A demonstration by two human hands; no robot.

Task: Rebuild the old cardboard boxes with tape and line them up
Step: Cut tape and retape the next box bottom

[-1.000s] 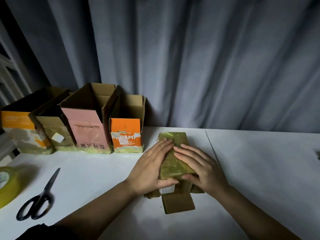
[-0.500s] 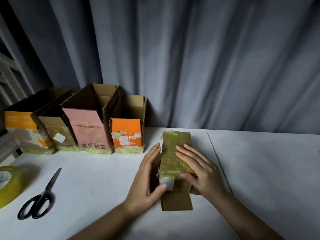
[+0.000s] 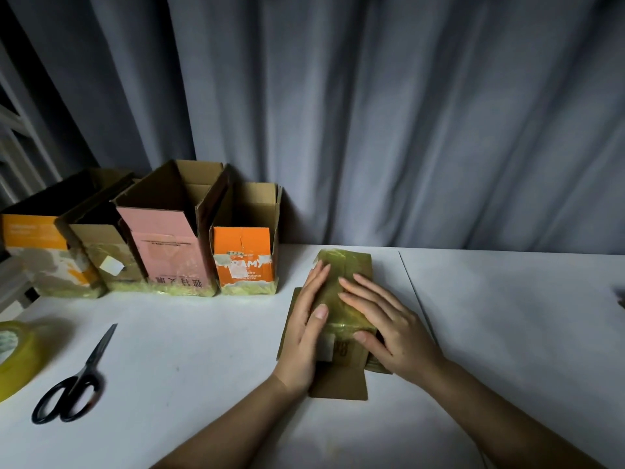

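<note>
Two hands lie flat on a small brown cardboard box wrapped in yellowish tape (image 3: 343, 292), which rests on its side on the white table (image 3: 507, 316), just right of the orange-fronted open cardboard box (image 3: 244, 255). The left hand (image 3: 306, 328) presses along the taped box's left edge, fingers straight, thumb laid across the top. The right hand (image 3: 389, 324) rests on top with fingers spread and relaxed, thumb near a pale label; neither hand curls around anything. The orange-fronted box closes a row against the grey curtain (image 3: 372, 113): left of it stand a tall pink-fronted open cardboard box (image 3: 169, 252), a plain brown open box (image 3: 101, 255) and an orange-and-white open box (image 3: 37, 252). Further left and nearer me, black-handled scissors (image 3: 72, 384) lie beside a roll of yellowish tape (image 3: 15, 357).
</note>
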